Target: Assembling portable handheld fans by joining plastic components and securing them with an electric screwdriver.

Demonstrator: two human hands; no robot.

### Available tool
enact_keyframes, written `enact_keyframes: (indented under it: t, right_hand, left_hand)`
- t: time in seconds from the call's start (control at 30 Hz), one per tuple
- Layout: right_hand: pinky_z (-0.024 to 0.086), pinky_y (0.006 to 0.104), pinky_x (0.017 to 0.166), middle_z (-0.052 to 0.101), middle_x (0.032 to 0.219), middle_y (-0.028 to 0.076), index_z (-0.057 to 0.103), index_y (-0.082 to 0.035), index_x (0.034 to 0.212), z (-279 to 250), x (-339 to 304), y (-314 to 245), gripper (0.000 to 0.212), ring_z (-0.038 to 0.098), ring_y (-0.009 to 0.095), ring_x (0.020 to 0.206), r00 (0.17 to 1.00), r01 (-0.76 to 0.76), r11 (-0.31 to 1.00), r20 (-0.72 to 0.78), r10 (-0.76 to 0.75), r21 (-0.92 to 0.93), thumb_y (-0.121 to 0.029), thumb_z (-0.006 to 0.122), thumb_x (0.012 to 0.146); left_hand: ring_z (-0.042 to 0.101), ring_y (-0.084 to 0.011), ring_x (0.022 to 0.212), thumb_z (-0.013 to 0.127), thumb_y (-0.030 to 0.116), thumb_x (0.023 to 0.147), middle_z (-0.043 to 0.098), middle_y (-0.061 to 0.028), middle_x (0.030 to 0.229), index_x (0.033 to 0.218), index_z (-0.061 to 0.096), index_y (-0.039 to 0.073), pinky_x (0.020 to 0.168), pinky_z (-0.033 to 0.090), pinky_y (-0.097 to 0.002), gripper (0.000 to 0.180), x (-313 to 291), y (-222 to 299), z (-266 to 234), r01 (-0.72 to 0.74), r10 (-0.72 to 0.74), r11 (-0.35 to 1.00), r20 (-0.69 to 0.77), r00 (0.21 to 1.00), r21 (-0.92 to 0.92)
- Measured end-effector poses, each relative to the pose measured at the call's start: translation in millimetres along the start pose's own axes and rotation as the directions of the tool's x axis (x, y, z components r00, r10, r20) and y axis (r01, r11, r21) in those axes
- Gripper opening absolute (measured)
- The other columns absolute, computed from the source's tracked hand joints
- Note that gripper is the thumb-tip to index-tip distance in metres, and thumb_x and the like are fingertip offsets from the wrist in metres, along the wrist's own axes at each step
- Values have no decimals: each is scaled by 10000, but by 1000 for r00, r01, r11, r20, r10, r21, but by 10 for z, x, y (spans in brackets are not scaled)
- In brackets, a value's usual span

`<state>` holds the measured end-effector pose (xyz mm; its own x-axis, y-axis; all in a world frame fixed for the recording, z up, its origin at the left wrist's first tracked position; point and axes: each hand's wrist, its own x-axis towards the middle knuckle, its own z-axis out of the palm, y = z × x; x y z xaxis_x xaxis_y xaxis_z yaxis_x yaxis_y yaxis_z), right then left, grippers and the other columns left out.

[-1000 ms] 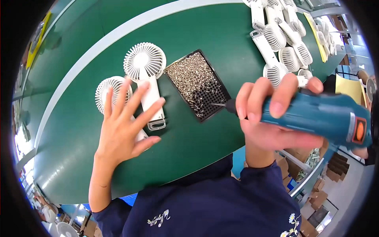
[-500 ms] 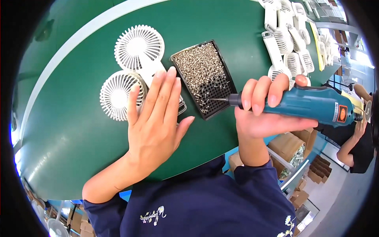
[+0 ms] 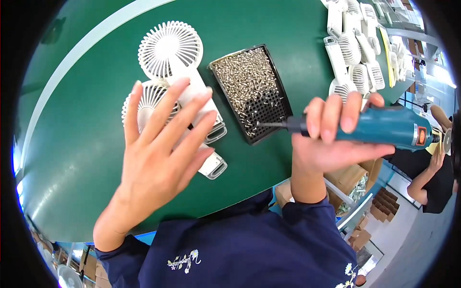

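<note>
My right hand (image 3: 324, 149) is wrapped round a teal electric screwdriver (image 3: 391, 127). Its thin bit points left over the near part of a black tray (image 3: 284, 96). Small silver screws (image 3: 245, 74) heap at the tray's far end, above a perforated grid. At the bit's tip there seems to be a screw, too small to be sure. My left hand (image 3: 153, 158) is open, fingers spread, over two white handheld fans. The farther fan (image 3: 168, 45) lies with its round grille up. The nearer fan (image 3: 211, 167) is partly hidden under the hand; contact cannot be told.
Several more white fans (image 3: 350, 50) are piled at the far right of the green table (image 3: 81, 158). Cardboard boxes (image 3: 384, 204) stand on the floor to the right. Another person (image 3: 422, 185) in dark clothing is at the right edge.
My left hand has moved left and nearer to me, its fingers spreading and uncovering the fan handles. The screwdriver has shifted slightly right, its bit still over the tray.
</note>
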<state>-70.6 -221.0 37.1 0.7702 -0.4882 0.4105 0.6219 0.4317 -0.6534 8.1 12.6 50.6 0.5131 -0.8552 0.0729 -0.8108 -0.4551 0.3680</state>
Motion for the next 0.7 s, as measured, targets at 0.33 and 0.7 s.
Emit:
enact_keyframes:
  t: [0.33, 0.7]
  right_hand:
    - [458, 243, 444, 499, 775, 5, 428, -71, 1237, 518, -12, -97, 500, 467, 83, 494, 999, -27, 997, 42, 24, 76, -483, 523, 971]
    - [458, 272, 436, 496, 805, 33, 394, -49, 1280, 575, 35, 11, 573, 495, 122, 532, 997, -81, 990, 30, 78, 119, -525, 488, 975]
  left_hand:
    - [489, -196, 663, 817, 58, 630, 527, -23, 756, 799, 674, 60, 640, 336, -337, 222, 97, 205, 268, -186, -29, 827, -370, 929, -531]
    - [521, -177, 617, 815, 37, 660, 588, -37, 767, 853, 705, 25, 521, 410, -299, 223, -7, 88, 278, -185, -40, 825, -382, 923, -534]
